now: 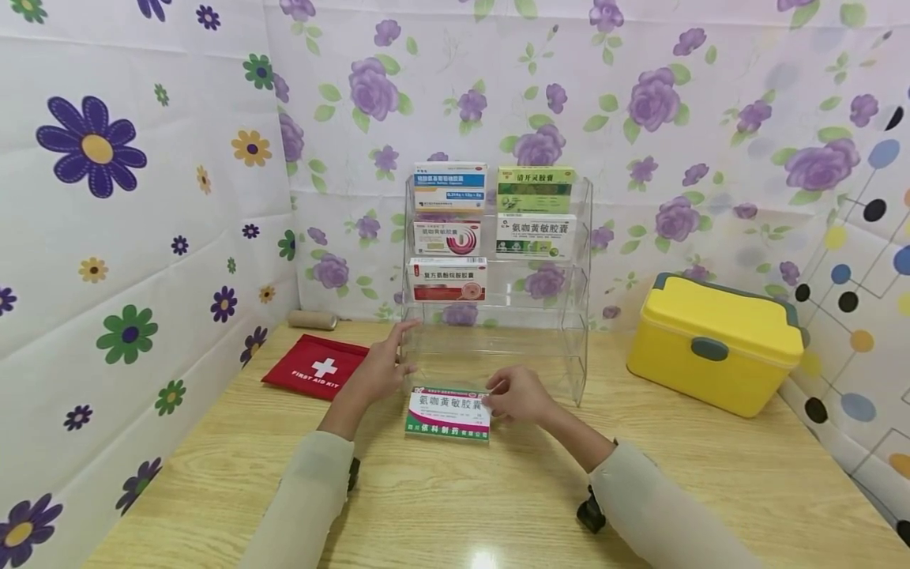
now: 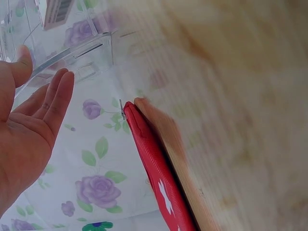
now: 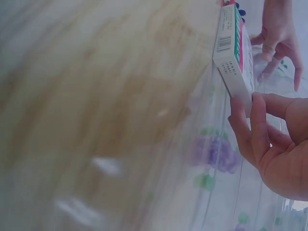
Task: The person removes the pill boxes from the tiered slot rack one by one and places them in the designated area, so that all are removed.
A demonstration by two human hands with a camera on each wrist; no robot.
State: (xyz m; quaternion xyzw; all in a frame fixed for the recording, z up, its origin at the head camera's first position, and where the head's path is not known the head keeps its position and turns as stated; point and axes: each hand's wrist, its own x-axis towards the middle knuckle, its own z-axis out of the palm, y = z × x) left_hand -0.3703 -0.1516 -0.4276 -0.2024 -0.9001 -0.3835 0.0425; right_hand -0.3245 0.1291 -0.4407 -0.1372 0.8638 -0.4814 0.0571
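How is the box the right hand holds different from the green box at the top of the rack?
The held box is white with pink and green bands; the green box is mostly green. The right hand pinches the held box low, while the green box sits up in the rack. Both are printed, oblong boxes.

From here I see my left forearm (image 1: 302, 498) and right forearm (image 1: 647, 498) reaching forward, angled inward. My left hand (image 1: 375, 371) has its fingers extended, thumb standing apart; my right hand (image 1: 520, 395), slightly nearer the body, bends thumb and fingers into a pinch.
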